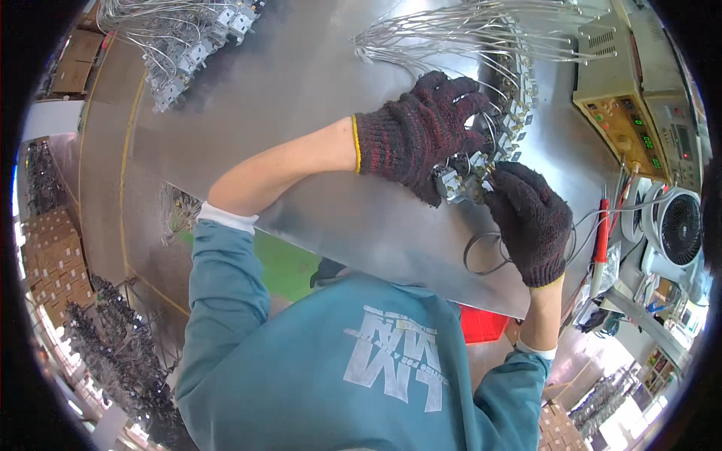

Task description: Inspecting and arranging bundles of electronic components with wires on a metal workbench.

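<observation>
Both my hands wear dark knit gloves with maroon flecks and yellow cuffs. My left hand (432, 131) is over the near end of a row of small metal units, its fingers curled around a silver metal unit (451, 185) with brass-coloured parts. My right hand (529, 214) is closed in a pinch at the right side of that unit. What its fingertips hold is hidden. A thin grey cable (468, 255) loops out beside this hand. The row of metal units (519, 113) runs away from me, with a bundle of pale wires (451, 34) fanning across its far end.
A metal tabletop (301, 150) lies under my hands. Another pile of wired metal units (188, 56) sits at the far left. At right stand a beige instrument (620, 113) with a lit display, a red-handled probe (602, 233) and a small fan (679, 229). A red bin (481, 325) is below the near edge.
</observation>
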Motion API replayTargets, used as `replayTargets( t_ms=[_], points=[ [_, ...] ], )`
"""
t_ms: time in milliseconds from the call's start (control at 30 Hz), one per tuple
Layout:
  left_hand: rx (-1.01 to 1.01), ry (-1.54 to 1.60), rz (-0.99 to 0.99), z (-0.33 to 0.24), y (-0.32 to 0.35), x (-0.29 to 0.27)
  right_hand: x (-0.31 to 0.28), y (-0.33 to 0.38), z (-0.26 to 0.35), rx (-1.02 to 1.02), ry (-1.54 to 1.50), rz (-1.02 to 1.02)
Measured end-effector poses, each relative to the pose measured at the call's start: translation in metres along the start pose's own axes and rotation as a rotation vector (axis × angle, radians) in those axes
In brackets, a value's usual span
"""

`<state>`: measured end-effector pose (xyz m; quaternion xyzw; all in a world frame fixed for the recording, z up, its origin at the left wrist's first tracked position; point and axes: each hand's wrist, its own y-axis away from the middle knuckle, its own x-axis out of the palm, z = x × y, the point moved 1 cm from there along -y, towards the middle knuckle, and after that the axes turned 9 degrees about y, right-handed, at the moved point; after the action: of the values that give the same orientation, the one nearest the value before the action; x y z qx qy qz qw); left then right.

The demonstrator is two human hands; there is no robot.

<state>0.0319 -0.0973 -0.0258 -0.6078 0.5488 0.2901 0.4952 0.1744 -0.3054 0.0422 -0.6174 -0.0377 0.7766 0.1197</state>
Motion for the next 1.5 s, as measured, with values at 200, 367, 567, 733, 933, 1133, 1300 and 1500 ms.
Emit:
replayTargets(
  t_ms=[200,367,567,733,933,1133,1300,1500],
  points=[
    [-0.032,0.012,-0.007,-0.003,0.002,0.003,-0.003,0.007,0.010,0.081,-0.039,-0.033],
    [-0.022,0.011,-0.021,-0.004,0.002,-0.001,-0.002,0.032,0.016,0.335,-0.386,-0.036],
    [-0.050,0.035,-0.030,-0.008,-0.001,-0.003,0.004,0.029,0.012,0.051,-0.051,-0.059],
    [-0.121,-0.055,-0.009,-0.015,-0.002,0.002,-0.002,0.024,0.009,-0.053,0.046,-0.028],
    [-0.161,-0.095,-0.063,-0.016,0.000,0.016,0.001,0.030,0.023,0.124,-0.075,-0.119],
    [-0.141,0.006,-0.074,-0.017,-0.004,0.018,0.021,0.034,0.045,0.216,-0.030,-0.174],
    [-0.155,-0.029,-0.108,-0.015,-0.002,0.017,0.010,0.024,0.039,0.070,0.092,-0.070],
    [-0.166,-0.008,0.017,-0.012,-0.015,0.002,0.000,0.017,0.037,0.026,0.133,-0.010]
  ],
)
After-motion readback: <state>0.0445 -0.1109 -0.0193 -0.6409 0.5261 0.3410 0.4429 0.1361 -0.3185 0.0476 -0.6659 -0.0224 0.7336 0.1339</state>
